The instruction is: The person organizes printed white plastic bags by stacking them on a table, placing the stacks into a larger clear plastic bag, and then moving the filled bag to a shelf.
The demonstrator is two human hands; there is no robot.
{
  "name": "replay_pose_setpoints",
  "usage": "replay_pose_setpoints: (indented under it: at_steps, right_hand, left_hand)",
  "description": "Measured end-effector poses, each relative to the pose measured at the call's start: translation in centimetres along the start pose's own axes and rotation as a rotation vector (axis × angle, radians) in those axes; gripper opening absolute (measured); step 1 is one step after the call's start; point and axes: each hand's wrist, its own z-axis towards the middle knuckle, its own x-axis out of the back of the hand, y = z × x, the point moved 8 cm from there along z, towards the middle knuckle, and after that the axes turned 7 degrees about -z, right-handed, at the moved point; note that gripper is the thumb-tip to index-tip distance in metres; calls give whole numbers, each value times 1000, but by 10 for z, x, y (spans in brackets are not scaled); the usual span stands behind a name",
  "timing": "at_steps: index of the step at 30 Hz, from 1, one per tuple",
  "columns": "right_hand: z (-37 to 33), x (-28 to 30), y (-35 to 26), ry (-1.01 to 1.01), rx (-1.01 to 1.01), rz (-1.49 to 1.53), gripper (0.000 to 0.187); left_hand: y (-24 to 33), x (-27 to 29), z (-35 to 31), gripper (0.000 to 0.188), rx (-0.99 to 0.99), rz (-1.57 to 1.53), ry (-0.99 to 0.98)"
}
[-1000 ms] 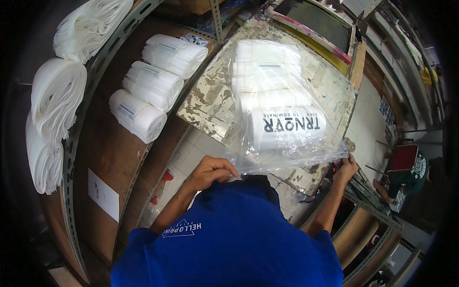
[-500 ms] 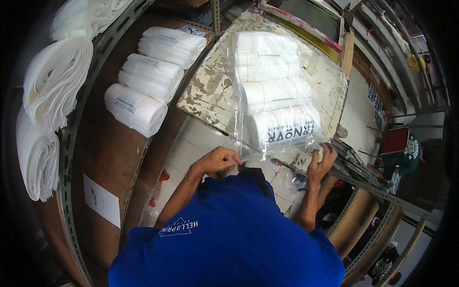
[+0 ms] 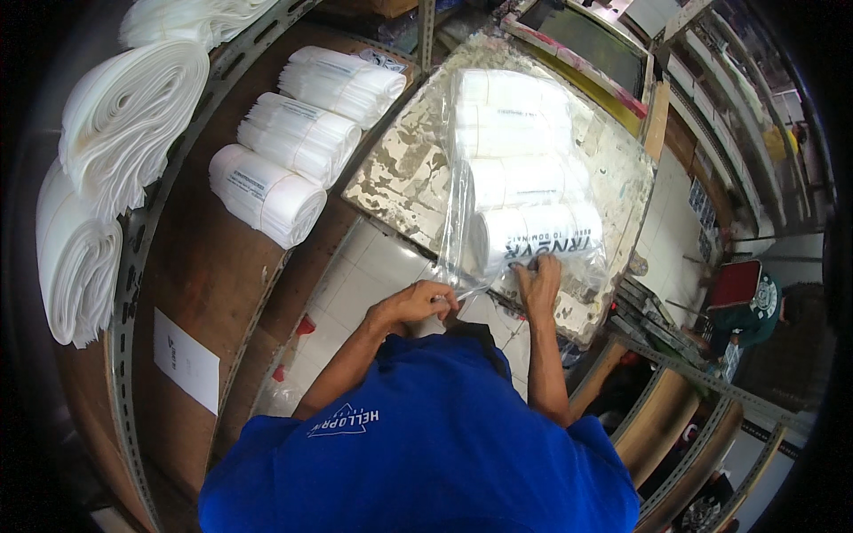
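A large clear plastic bag [image 3: 453, 233] lies on a paint-worn tabletop, with several white rolled bundles in a row inside it. The nearest bundle [image 3: 542, 226] shows dark print; bands go round the rolls. At the bag's near left corner, my left hand [image 3: 418, 302] is closed on a gathered edge of the plastic. My right hand [image 3: 538, 284] bends its fingers onto the film at the bag's near side, just below the printed bundle, and seems to pinch it. The film between my hands is drawn into folds.
Three banded white rolls [image 3: 268, 195] lie on a brown shelf at left, near a white paper sheet [image 3: 187, 361]. Larger white rolls [image 3: 133, 124] fill the far left. Behind the worn table [image 3: 391, 169] is a framed screen [image 3: 582, 44]. Another person [image 3: 755, 302] is at far right.
My right hand has moved left along the bag's near edge, from its right corner to below the printed bundle. My left hand still holds the plastic.
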Motion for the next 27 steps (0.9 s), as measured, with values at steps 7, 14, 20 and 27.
replay_pose_setpoints:
  at_steps: [7, 14, 20, 27]
  right_hand:
    - [-14, -7, 31, -224, -134, 42, 30]
    - [-12, 25, 39, -400, -180, 0, 35]
    - [-18, 100, 113, 43, -478, 25, 31]
    - [32, 119, 124, 224, -205, 17, 101]
  left_hand:
    - [36, 81, -21, 27, -130, 152, 506]
    - [10, 129, 82, 87, -201, -459, 888]
    - [38, 74, 171, 98, -330, -96, 698]
    - [22, 87, 158, 81, -531, -332, 663]
